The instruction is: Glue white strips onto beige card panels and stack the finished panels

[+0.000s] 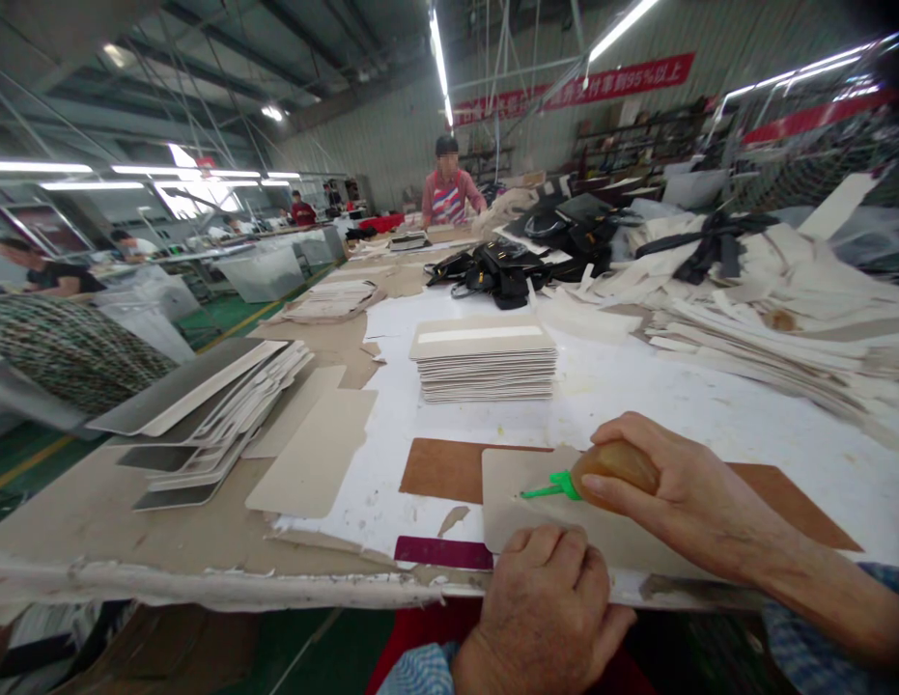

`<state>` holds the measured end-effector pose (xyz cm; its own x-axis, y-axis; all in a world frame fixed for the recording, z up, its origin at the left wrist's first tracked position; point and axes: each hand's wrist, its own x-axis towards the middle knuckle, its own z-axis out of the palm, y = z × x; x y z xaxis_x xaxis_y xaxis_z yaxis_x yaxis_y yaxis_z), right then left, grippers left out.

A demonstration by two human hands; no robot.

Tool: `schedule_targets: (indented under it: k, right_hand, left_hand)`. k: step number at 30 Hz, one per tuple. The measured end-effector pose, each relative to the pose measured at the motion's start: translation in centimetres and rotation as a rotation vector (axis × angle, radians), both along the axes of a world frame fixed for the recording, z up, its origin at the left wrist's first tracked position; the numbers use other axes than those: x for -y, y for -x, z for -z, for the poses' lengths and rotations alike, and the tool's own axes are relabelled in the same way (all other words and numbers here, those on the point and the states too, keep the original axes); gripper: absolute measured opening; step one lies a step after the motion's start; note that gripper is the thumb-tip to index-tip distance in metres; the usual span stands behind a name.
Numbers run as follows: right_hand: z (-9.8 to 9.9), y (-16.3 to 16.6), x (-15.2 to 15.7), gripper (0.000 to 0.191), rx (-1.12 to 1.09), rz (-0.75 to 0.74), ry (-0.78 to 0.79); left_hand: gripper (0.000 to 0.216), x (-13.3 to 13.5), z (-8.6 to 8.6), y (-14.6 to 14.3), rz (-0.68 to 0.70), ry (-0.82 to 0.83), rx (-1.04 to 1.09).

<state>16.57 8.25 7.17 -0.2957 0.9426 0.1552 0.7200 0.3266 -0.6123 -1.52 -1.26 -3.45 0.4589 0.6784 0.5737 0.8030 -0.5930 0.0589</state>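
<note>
My right hand (673, 487) is wrapped round a small amber squeeze bottle (614, 463) with a green nozzle (547, 488). The nozzle tip points left, just above a beige card panel (518, 502) that lies on a brown board (441, 470). My left hand (547, 603) rests at the near edge of the table, fingers curled over the front edge of that panel. A dark red strip (441, 552) lies just left of the left hand.
A neat stack of beige panels (485, 360) sits behind the work spot. Grey and beige panels (203, 415) fan out at left; loose cream pieces (753, 299) and black bags (507, 270) pile at right. A person in a striped apron (449, 188) stands at the far end.
</note>
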Motion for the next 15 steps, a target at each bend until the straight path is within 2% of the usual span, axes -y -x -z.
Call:
schedule_targets:
  k: [4,7,11,13,15]
  right_hand:
    - [0.9,-0.2,0.2,0.042,-0.087,0.029,0.048]
    - [2.5,-1.7,0.0,0.054,-0.247,0.121,0.128]
    - [4.4,-5.9,-0.3,0.072,-0.772,0.355,0.287]
    - [4.6,-9.0,-0.1,0.067,-1.055,0.407,0.319]
    - [4.4,-12.6,0.2,0.054,-1.250,0.443,0.238]
  left_hand:
    - [0.040,0.0,0.2,0.0,-0.012,-0.020,0.003]
    - [0.039,-0.2,0.4,0.0,-0.020,-0.049,0.010]
    - [0.036,-0.6,0.6,0.0,-0.013,-0.156,0.069]
    - [0.034,-0.7,0.9,0.3,-0.008,-0.200,0.098]
    - [0.033,-1.2,1.6,0.7,-0.002,-0.232,0.088]
